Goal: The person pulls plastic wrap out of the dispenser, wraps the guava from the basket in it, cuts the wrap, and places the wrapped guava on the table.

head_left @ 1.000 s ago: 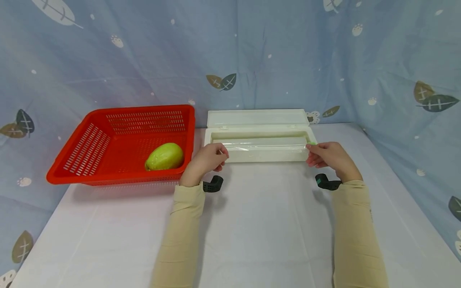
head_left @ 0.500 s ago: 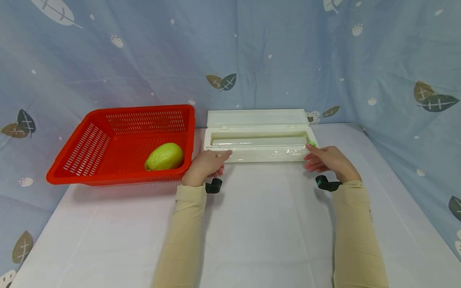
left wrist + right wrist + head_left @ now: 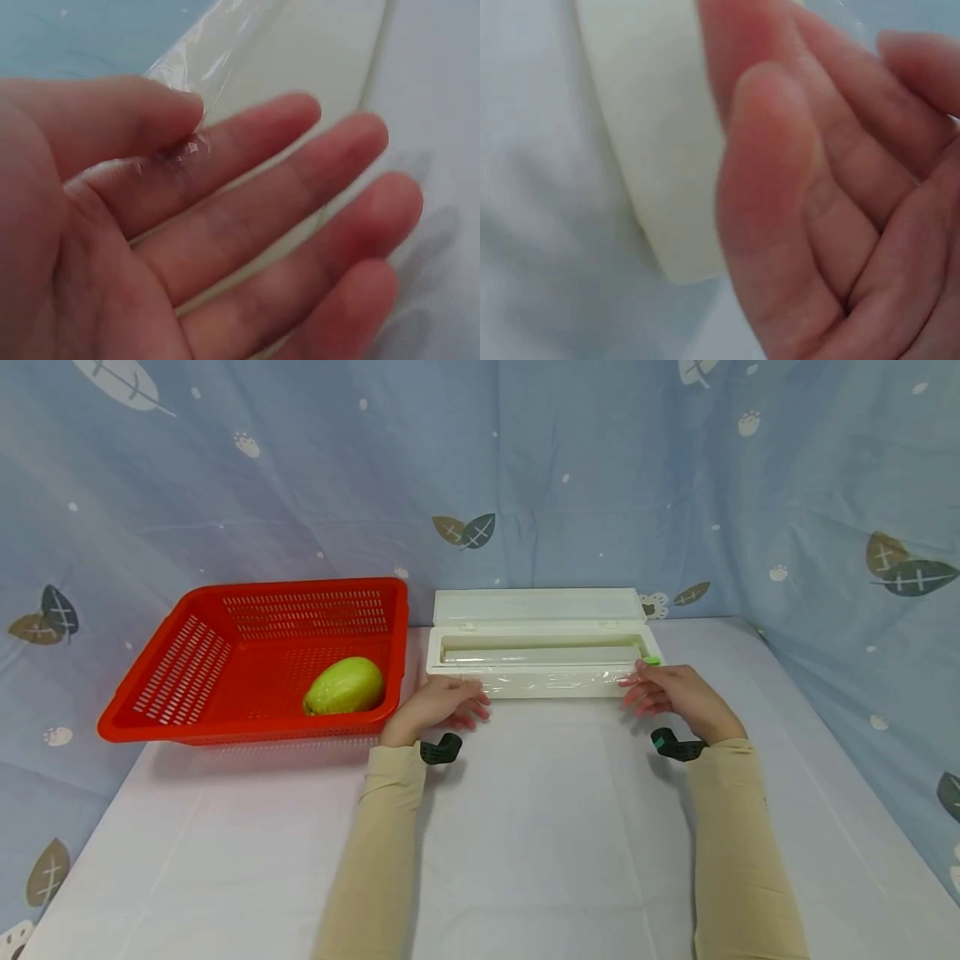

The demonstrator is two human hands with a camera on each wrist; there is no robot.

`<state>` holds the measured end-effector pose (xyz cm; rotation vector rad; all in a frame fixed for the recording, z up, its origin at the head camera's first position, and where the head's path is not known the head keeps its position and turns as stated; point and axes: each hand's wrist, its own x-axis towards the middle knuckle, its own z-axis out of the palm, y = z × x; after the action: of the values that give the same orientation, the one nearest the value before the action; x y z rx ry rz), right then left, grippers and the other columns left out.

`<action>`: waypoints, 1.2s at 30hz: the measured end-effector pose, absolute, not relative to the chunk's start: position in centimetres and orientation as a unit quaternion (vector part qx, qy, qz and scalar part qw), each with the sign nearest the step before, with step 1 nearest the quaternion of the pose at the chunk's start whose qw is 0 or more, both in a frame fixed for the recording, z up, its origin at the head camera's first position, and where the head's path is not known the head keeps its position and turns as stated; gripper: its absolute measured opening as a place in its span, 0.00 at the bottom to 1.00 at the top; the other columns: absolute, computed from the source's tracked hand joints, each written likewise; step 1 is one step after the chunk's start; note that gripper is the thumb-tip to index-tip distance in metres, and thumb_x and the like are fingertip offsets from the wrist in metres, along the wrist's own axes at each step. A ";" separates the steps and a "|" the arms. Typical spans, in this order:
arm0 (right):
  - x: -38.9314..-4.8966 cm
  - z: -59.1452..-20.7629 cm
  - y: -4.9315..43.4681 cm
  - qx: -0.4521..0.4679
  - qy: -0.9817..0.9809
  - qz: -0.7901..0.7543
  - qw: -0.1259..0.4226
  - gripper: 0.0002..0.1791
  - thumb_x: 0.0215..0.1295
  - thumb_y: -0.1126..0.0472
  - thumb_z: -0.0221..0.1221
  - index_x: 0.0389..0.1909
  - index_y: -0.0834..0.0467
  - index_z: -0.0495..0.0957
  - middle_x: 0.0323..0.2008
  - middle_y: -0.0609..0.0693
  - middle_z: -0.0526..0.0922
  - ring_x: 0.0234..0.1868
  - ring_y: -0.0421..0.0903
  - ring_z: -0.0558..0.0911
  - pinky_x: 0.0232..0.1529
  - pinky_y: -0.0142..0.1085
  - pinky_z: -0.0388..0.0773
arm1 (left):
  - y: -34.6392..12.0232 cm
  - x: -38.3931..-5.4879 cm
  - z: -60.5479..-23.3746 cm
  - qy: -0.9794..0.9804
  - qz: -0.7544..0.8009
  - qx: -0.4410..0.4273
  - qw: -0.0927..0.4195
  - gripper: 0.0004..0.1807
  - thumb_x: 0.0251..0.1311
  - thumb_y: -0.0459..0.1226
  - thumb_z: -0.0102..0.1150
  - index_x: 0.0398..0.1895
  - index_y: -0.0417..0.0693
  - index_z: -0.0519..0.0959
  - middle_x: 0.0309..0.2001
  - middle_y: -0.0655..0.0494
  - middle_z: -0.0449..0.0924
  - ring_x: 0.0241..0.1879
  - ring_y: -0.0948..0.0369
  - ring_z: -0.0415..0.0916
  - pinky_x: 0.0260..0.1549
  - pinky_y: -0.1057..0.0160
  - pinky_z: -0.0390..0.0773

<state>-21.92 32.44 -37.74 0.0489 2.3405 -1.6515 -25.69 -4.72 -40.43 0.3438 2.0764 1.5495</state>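
Hands: two, one left hand (image 3: 435, 703) and one right hand (image 3: 684, 695). Digits visible on the left hand in its wrist view: five, comprising one thumb and four fingers. Sleeves (image 3: 375, 852): two, one per arm. Black wrist units (image 3: 442, 748): two, one per wrist. White box (image 3: 540, 629), far side: one. Lid (image 3: 536, 606): one. Roll (image 3: 540, 655) inside: one. Clear film (image 3: 592, 677): one sheet. Green tab (image 3: 652, 660), right end: one. Red basket (image 3: 262, 657), far left: one. Green fruit (image 3: 345, 686) inside: one. Tablecloth (image 3: 555, 827): one.
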 end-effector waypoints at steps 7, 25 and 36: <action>-22.1 -37.8 32.9 -0.016 0.781 -0.611 0.130 0.33 0.61 0.43 0.49 0.49 0.71 0.72 0.36 0.59 0.81 0.32 0.48 0.80 0.40 0.43 0.75 | -4.6 -25.7 -40.1 0.756 0.579 0.177 0.248 0.19 0.64 0.46 0.45 0.37 0.40 0.79 0.36 0.49 0.80 0.34 0.50 0.78 0.37 0.55 0.76; -22.2 -37.2 32.0 0.015 0.685 -0.719 0.117 0.28 0.65 0.50 0.49 0.45 0.75 0.71 0.26 0.50 0.82 0.25 0.43 0.79 0.27 0.32 0.76 | -4.1 -24.0 -36.1 0.668 0.695 0.162 0.211 0.27 0.63 0.50 0.45 0.47 0.32 0.72 0.44 0.43 0.78 0.39 0.43 0.76 0.41 0.54 0.75; -21.9 -36.9 31.7 -0.004 0.639 -0.765 0.084 0.21 0.65 0.53 0.49 0.38 0.69 0.78 0.26 0.51 0.81 0.24 0.43 0.79 0.25 0.30 0.74 | -3.9 -23.9 -35.6 0.672 0.710 0.127 0.166 0.27 0.59 0.53 0.48 0.45 0.37 0.75 0.41 0.46 0.80 0.37 0.48 0.78 0.40 0.56 0.75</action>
<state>-21.88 31.74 -36.87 -0.0110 1.9062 -2.2810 -23.88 -3.94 -35.56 0.3614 1.9139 2.0230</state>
